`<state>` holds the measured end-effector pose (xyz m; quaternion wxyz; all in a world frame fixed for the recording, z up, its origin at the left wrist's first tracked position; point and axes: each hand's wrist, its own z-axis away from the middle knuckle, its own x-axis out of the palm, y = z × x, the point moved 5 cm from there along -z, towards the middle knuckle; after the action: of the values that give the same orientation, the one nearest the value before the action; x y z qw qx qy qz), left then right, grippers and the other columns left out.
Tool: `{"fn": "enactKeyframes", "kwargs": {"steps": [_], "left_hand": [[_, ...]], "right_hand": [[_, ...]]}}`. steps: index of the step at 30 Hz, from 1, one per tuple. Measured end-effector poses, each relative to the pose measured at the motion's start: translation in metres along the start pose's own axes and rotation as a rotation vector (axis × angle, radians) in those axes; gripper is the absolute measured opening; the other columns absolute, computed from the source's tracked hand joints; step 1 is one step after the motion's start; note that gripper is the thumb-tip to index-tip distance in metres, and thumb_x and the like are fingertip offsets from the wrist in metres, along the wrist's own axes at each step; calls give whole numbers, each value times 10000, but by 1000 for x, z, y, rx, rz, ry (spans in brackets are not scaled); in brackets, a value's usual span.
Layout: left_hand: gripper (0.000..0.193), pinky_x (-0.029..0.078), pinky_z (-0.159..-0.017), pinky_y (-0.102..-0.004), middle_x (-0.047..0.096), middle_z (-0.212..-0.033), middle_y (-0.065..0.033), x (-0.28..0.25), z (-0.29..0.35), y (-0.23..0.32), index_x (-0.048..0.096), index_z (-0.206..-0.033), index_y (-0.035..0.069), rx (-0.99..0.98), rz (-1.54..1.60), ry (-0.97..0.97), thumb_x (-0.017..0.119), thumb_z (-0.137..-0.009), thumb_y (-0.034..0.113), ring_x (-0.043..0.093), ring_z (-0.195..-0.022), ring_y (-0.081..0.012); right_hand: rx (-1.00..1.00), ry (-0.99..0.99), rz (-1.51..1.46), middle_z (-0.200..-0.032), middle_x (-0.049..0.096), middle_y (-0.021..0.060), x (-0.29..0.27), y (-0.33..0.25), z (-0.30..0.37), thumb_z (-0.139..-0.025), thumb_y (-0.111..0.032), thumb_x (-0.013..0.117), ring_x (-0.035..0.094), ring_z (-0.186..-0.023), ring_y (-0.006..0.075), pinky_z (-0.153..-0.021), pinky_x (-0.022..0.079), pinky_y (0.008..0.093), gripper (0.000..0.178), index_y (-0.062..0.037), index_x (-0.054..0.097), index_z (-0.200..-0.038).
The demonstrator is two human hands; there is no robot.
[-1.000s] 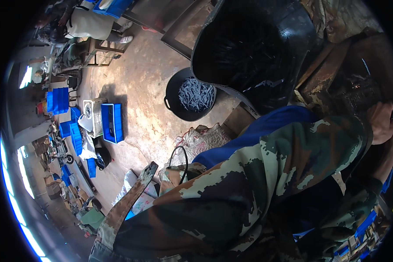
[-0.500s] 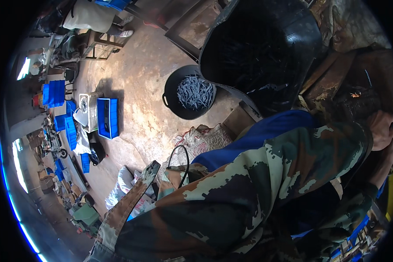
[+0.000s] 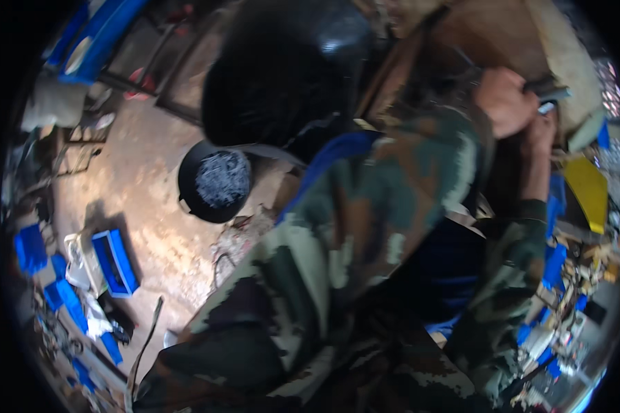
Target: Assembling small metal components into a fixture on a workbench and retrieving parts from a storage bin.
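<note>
At the upper right my left hand is closed in a fist, its grip hidden. My right hand is just beside it, fingers curled and partly covered. A short, dark, rod-like piece sticks out past both hands, with a small bright metal end under it. Blur hides what kind of thing this is and which hand holds it. Both hands are over a dark, brownish work area; a thin rod points up near the left hand.
A large black tub stands left of the hands. On the floor, a black bucket holds many grey metal pieces. Blue crates lie farther left. A yellow panel and cluttered shelving are at the right.
My view has swung to the right, so the bucket and tub now appear farther left. Both hands remain close together, now showing more fully, with the dark rod-like piece visible beyond them.
</note>
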<state>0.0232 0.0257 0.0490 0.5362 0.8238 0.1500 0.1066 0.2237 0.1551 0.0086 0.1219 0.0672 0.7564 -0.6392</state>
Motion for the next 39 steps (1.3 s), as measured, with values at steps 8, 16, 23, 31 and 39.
{"fn": "enactKeyframes", "kwargs": {"steps": [8, 16, 23, 31, 39], "left_hand": [[364, 525, -690, -428, 666, -719, -200, -2, -8, -18, 707, -836, 14, -138, -59, -196, 627, -841, 370, 682, -707, -351], [305, 514, -826, -431, 707, -916, -197, -11, -10, -53, 734, -973, 83, -210, -339, -359, 630, -855, 344, 677, -919, -377], [358, 503, -808, -399, 699, -883, -228, -10, -2, -73, 698, -1069, -34, -176, -604, -521, 663, -869, 262, 677, -854, -361], [356, 501, -845, -421, 696, -972, -263, -2, -1, -108, 674, -1117, -48, -95, -572, -647, 669, -868, 206, 673, -960, -386], [254, 434, -630, -292, 689, -803, -39, 4, -5, -63, 720, -985, 3, -272, -247, -657, 633, -915, 231, 555, -668, -137]], "right_hand": [[109, -310, 174, -1065, 687, 44, 7, -80, 150, -848, -138, 777, 596, -673, 79, -473, 499, 231, 284, -33, 677, -1092], [-368, -614, 590, -1121, 665, 94, 32, -53, 216, -688, 93, 676, 652, -1024, 343, -862, 532, 405, 365, -25, 659, -1033], [-25, -751, 373, -1147, 639, 82, 21, -55, 203, -733, 96, 623, 656, -937, 223, -726, 561, 333, 386, -23, 646, -1099], [371, -262, 63, -986, 675, 84, 6, -45, 162, -963, -112, 620, 565, -658, 91, -508, 508, 256, 204, 13, 634, -1124], [370, 40, -393, -1034, 671, 125, 8, -37, 137, -997, -124, 570, 401, -514, 58, -508, 506, 289, 249, 15, 566, -1204]]}}
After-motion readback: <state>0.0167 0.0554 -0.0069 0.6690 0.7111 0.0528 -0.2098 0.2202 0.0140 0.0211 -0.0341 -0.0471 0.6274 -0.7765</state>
